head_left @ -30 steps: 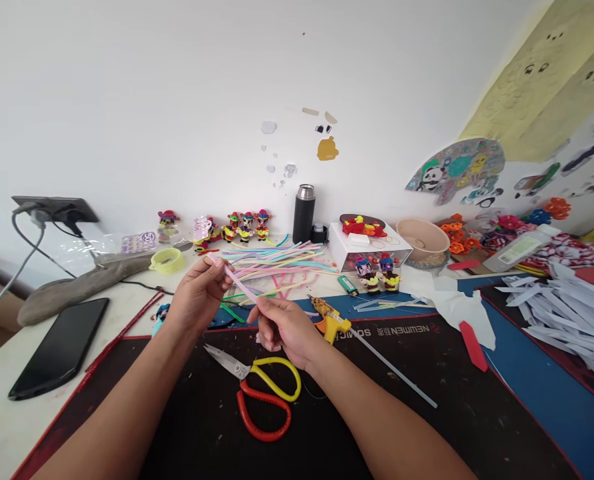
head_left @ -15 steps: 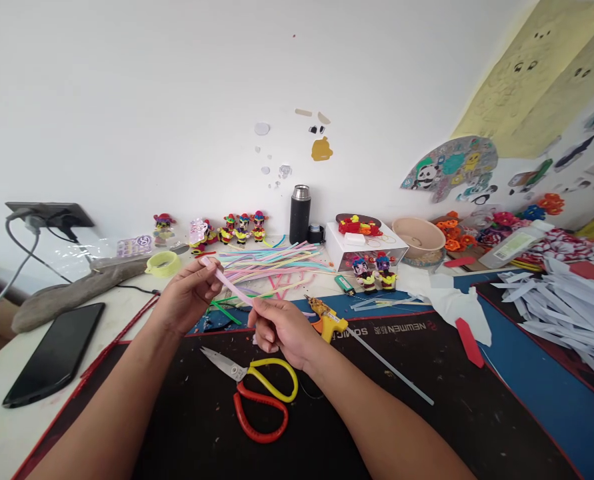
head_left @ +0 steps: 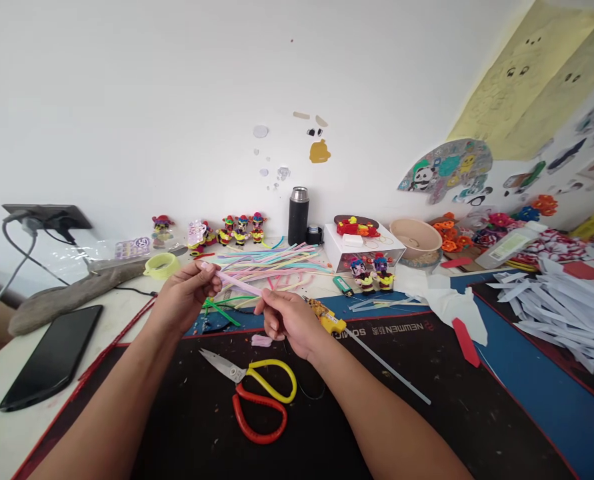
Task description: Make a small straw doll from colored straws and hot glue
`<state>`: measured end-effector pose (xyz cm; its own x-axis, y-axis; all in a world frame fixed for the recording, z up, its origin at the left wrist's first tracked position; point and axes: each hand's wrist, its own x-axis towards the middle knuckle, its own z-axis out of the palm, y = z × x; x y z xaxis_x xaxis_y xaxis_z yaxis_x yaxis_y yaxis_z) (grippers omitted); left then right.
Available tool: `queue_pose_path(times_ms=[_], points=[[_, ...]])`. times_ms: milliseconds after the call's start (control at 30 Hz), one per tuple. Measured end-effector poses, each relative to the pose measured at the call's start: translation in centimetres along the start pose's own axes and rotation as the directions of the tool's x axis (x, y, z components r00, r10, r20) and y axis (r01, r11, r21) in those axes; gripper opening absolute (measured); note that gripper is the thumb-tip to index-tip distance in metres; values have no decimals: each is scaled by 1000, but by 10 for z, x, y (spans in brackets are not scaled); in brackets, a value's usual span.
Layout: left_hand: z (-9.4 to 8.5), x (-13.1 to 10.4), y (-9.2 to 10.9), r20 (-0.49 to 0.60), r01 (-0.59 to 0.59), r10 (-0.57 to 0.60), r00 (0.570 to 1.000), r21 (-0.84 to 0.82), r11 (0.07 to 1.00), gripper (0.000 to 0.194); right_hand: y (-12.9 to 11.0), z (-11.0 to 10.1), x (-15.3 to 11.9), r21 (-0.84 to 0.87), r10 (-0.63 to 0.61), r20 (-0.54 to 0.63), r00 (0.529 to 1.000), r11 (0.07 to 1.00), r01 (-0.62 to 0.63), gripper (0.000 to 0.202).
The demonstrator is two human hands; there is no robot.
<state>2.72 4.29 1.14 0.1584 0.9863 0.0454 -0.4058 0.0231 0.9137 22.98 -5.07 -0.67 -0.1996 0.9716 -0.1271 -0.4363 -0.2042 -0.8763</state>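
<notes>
A pale pink pipe cleaner (head_left: 240, 283) is stretched between both hands above the mat. My left hand (head_left: 185, 295) pinches its left end between thumb and fingers. The other end is pinched by my right hand (head_left: 291, 321), whose lower fingers are curled in. Below the right hand lies a short folded pink piece (head_left: 261, 341). Scissors (head_left: 235, 373) with one yellow and one red handle rest on the mat, blades partly apart. A yellow glue gun (head_left: 334, 325) is partly hidden behind the right hand, with a glue stick (head_left: 391, 370) at its back.
Behind the hands lies a heap of coloured pipe cleaners (head_left: 281, 257). Small figures (head_left: 241, 230), a black flask (head_left: 299, 217) and a white box (head_left: 334, 247) stand near the wall. A phone (head_left: 51, 357) lies left; white paper strips (head_left: 561, 313) are piled right.
My right hand has moved slightly up and right, and the pipe cleaner now lies flatter and straighter. The folded pink piece beneath has come into clearer view.
</notes>
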Motion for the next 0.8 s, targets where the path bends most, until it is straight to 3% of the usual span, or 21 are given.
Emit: queue_pose_path(times_ms=[167, 300, 400, 633, 800], points=[[1, 0, 0, -27, -22, 21, 999, -33, 999, 22, 0, -2, 1, -67, -13, 12, 1000, 998, 14, 51], [0, 5, 3, -166, -58, 32, 986, -151, 987, 14, 1, -3, 1, -65, -28, -20, 999, 998, 27, 50], [1, 7, 3, -235, -34, -28, 972, -254, 967, 15, 1, -4, 3, -37, -35, -81, 996, 999, 32, 48], [26, -6, -3, -213, 131, -216, 953, -353, 926, 24, 4, 0, 2, -65, -31, -79, 996, 998, 26, 53], [41, -16, -11, -151, 242, -305, 940, -334, 911, 27, 3, 3, 1, -85, -98, -126, 987, 992, 88, 56]])
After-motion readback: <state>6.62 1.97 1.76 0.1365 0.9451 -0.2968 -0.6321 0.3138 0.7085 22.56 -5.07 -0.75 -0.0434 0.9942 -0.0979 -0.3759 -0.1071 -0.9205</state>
